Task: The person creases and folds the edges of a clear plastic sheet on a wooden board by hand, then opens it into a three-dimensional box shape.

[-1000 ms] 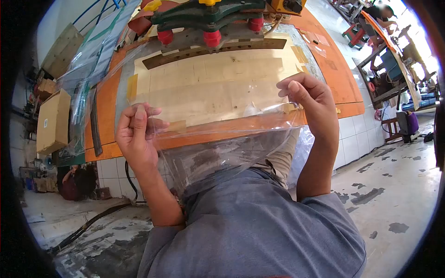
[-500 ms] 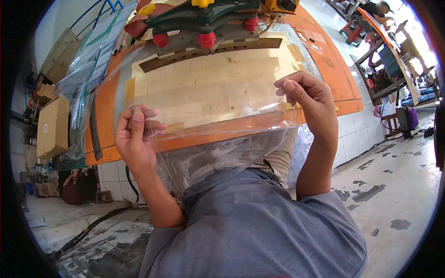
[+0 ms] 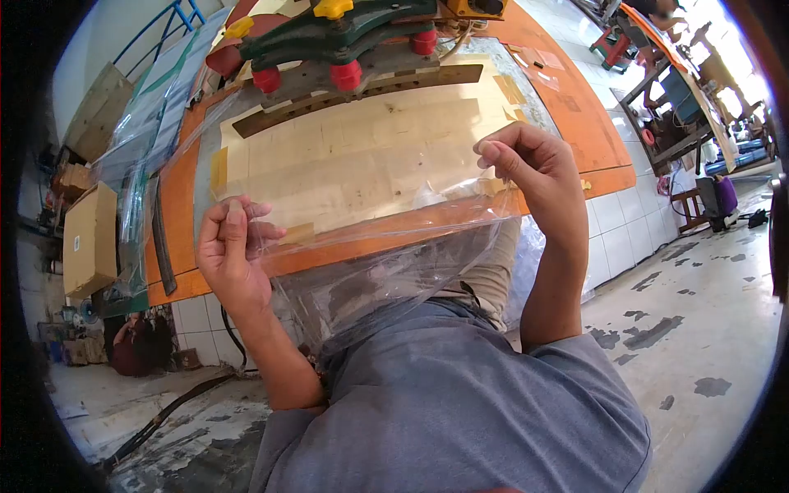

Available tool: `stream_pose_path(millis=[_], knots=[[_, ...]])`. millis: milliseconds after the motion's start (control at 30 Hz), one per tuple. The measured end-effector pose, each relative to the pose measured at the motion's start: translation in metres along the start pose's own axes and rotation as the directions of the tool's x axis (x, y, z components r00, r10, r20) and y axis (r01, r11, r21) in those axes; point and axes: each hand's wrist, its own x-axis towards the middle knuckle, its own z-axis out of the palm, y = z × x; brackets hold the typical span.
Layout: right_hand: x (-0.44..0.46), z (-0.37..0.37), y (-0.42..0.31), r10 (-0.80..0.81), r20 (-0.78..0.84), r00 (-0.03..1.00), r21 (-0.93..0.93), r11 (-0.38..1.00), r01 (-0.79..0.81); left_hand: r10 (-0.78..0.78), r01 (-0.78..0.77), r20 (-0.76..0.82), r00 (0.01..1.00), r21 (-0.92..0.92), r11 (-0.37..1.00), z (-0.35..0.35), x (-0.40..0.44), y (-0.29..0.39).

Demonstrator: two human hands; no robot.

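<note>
Between my two hands stretches a clear plastic sheet (image 3: 370, 275), its lower part hanging in front of the table edge and over my lap. At the left, my left hand (image 3: 237, 246) pinches one corner between thumb and fingers. My right hand (image 3: 526, 164), higher up, pinches the other side with thumb and forefinger. Beneath and beyond the sheet lies a pale yellow board (image 3: 353, 152) fixed with tape. A dark metal bar (image 3: 362, 94) crosses the board's far part, below a green machine frame (image 3: 337, 37) with red knobs.
The orange table (image 3: 177, 238) surrounds the board. Clear plastic sheets (image 3: 144, 156) and a cardboard box (image 3: 90, 240) are at the left. A person (image 3: 662, 16) is at a workbench at the upper right. Another person (image 3: 130, 349) is low at the left.
The camera view has shifted slightly, so table and machine sit further left. Both hands keep their pinch on the sheet, which stays spread between them.
</note>
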Motion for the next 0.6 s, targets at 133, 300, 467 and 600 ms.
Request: stream_pose_path(millis=[133,300,467,600], knots=[[-0.001,0.004,0.001,-0.041,-0.055,0.998,0.002,0.999,0.041,0.007,-0.007,0.022,1.000,0.005,1.000,0.000,0.001,-0.003],[-0.002,0.006,0.006,-0.096,-0.129,0.987,-0.062,0.994,0.089,-0.029,0.029,0.043,0.999,-0.001,1.000,0.002,-0.002,-0.001],[0.000,0.004,0.012,-0.178,-0.164,0.970,-0.156,0.976,0.152,-0.083,0.082,0.042,0.996,0.009,0.997,0.005,-0.003,0.000],[0.000,0.005,0.017,-0.162,-0.194,0.968,-0.173,0.976,0.129,-0.079,0.077,0.061,0.995,0.028,0.997,0.012,-0.002,0.003]])
